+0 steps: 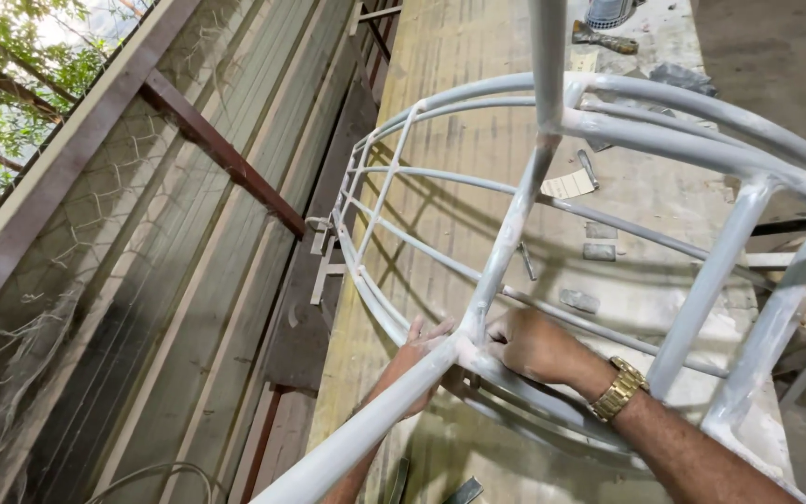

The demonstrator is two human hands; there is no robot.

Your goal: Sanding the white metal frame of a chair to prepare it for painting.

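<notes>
Your right hand [535, 343] is curled tight on a weld joint of the white tubular metal frame [515, 224] lying on the workbench [459, 56], your left hand [414, 366] pressing open-fingered beneath, a tube crossing it, with small metal scraps [578, 301] beyond.

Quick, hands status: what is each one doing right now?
Left hand: open, fingers spread against the white metal frame.
Right hand: closed, pressed on the frame's joint; anything held cannot be told.
</notes>
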